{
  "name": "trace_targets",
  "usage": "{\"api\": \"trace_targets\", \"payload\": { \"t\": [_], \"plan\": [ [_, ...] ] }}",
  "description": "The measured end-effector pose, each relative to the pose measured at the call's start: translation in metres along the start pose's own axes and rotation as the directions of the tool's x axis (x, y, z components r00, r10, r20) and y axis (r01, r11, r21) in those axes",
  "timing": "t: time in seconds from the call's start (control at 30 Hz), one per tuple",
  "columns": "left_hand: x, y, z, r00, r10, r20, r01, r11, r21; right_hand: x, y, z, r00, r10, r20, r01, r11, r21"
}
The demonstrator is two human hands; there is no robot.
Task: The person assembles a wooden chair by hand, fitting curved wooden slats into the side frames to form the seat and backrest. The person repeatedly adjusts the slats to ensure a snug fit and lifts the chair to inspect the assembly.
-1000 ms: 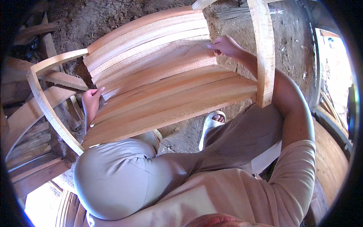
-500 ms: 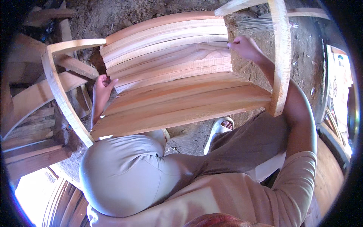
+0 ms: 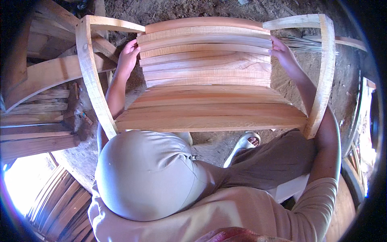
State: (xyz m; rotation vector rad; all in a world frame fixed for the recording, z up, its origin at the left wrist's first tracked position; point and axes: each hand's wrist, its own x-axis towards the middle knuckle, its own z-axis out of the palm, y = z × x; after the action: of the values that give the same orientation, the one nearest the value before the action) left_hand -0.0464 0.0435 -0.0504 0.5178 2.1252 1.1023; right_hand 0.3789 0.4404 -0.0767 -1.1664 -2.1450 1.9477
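Observation:
A wooden chair (image 3: 213,123) faces me over my lap, with a plank seat, curved armrests and a back of stacked pale slats. My left hand (image 3: 128,58) is at the left ends of the upper back slats (image 3: 205,39), its arm passing through the left armrest frame (image 3: 89,68). At the slats' right ends my right hand (image 3: 283,54) has its thumb on the edge and its fingers partly behind the wood. Its arm runs behind the right armrest post (image 3: 325,68). Both hands look closed on slat ends; their fingertips are partly hidden.
Curved wooden pieces (image 3: 60,76) and stacked boards (image 3: 36,141) crowd the left side. Cut strips of wood (image 3: 60,197) stand at the lower left. A bundle of thin sticks (image 3: 302,44) lies on the dirt floor (image 3: 201,9) beyond the right armrest.
My left hand has gone from the lower back slats up to the upper ones. My right hand has also shifted higher along the slat ends. The chair now appears more level in view.

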Motion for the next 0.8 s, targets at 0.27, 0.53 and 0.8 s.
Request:
{"api": "trace_targets", "payload": {
  "t": [0.27, 0.53, 0.8],
  "plan": [
    [-0.014, 0.016, -0.003, 0.997, 0.017, -0.081, -0.023, 0.997, -0.079, -0.019, -0.016, -0.015, 0.982, 0.167, -0.085, -0.137, 0.951, 0.278],
    [-0.069, -0.005, -0.029, 0.997, 0.01, -0.073, 0.005, 0.979, 0.203, -0.041, -0.044, -0.037, 0.922, 0.358, 0.15, -0.367, 0.929, 0.039],
    [-0.109, -0.042, -0.038, 0.908, -0.014, 0.418, -0.175, 0.895, 0.41, -0.069, -0.029, -0.035, 0.73, 0.47, 0.497, -0.339, 0.88, -0.334]
  ]
}}
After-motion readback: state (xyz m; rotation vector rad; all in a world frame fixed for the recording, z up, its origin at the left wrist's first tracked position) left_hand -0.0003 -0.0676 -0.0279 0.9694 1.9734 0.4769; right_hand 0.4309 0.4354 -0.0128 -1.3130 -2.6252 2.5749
